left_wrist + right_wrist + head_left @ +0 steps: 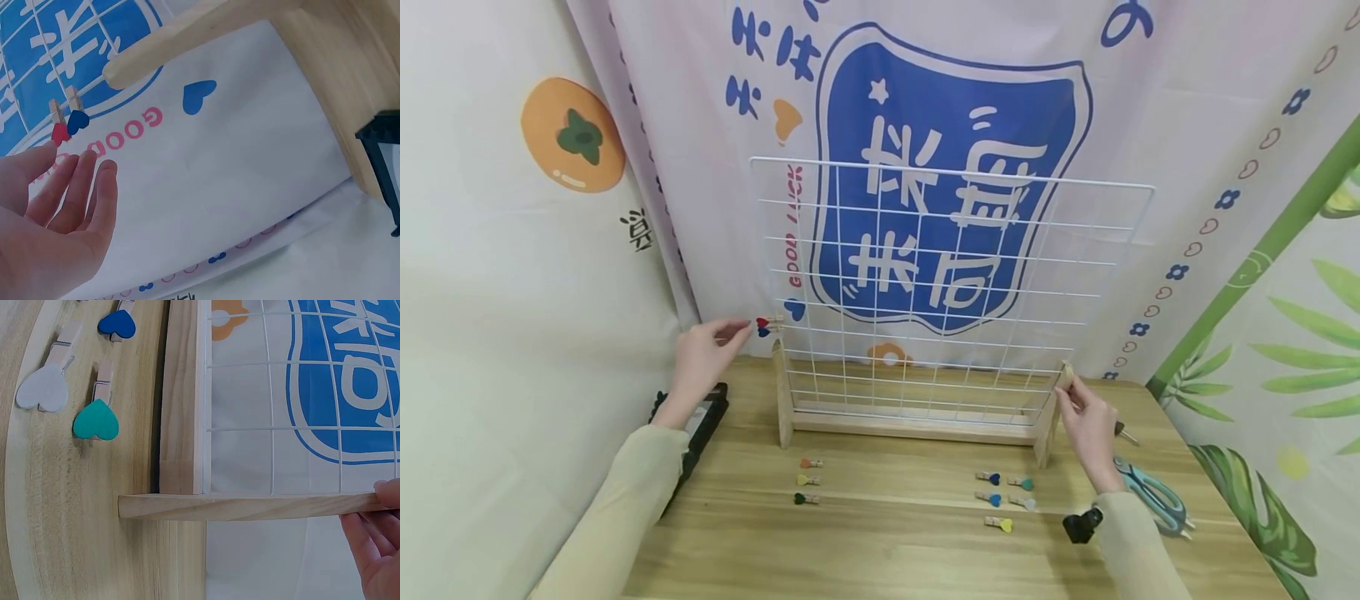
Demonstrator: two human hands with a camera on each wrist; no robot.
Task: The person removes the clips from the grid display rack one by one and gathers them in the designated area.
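Observation:
My left hand (703, 354) is beside the wire grid's left edge, fingers loosely bent. Its fingertips are right by a clothespin with a red heart (60, 133), which is clipped to the edge next to one with a blue heart (78, 122). The thumb tip overlaps the red heart's lower edge in the left wrist view; whether it touches cannot be told. My right hand (1086, 421) pinches the top of the right upright (281, 505) of the wooden stand. The white wire grid (925, 283) stands upright in that stand.
Orange, yellow and green heart clothespins (807, 499) lie front left; several more, including a teal one (97, 419), lie front right. Scissors (1157, 500) and a small black object (1081, 526) are near my right arm. A black-framed item (703, 429) lies beyond my left forearm.

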